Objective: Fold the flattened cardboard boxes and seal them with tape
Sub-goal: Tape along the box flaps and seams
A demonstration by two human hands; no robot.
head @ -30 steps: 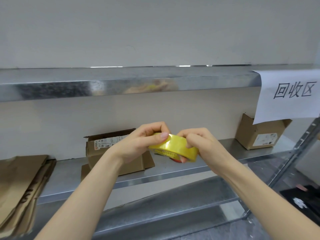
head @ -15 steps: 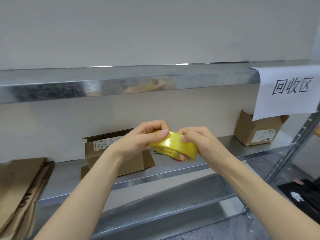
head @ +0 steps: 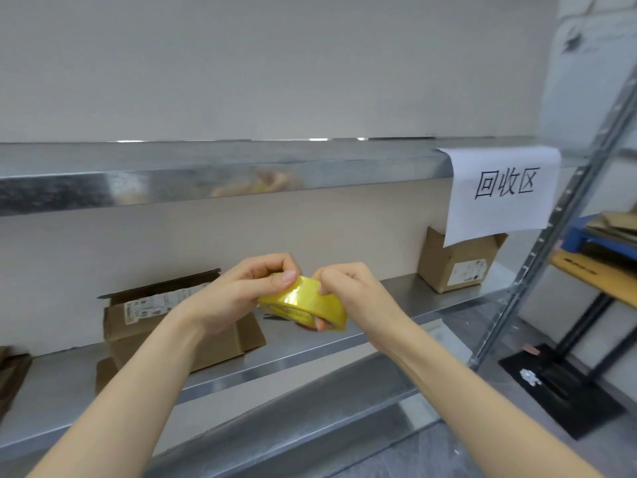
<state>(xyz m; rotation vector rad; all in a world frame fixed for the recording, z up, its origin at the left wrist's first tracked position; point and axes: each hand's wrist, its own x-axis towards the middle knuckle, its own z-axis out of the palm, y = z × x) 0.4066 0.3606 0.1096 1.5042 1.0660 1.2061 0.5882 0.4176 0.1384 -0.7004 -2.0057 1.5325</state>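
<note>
A yellow tape roll (head: 303, 307) is held in front of me between both hands. My left hand (head: 241, 294) grips its left side, thumb on the top of the band. My right hand (head: 351, 294) curls over its right side, fingertips picking at the tape's surface and one finger through the core. Behind my left hand a brown cardboard box (head: 144, 315) with open flaps and a white label sits on the metal shelf (head: 310, 353). A second, smaller cardboard box (head: 455, 267) stands at the shelf's right end.
An upper metal shelf (head: 206, 174) runs across above, with a white paper sign (head: 503, 191) hanging from its right end. Flattened cardboard (head: 10, 377) lies at the far left. A shelf upright (head: 551, 219) and another rack with cardboard (head: 606, 250) stand at right.
The view has shifted to the right, so the flat cardboard at left is nearly out of frame. Both hands keep hold of the tape roll, the right fingers still working at its surface.
</note>
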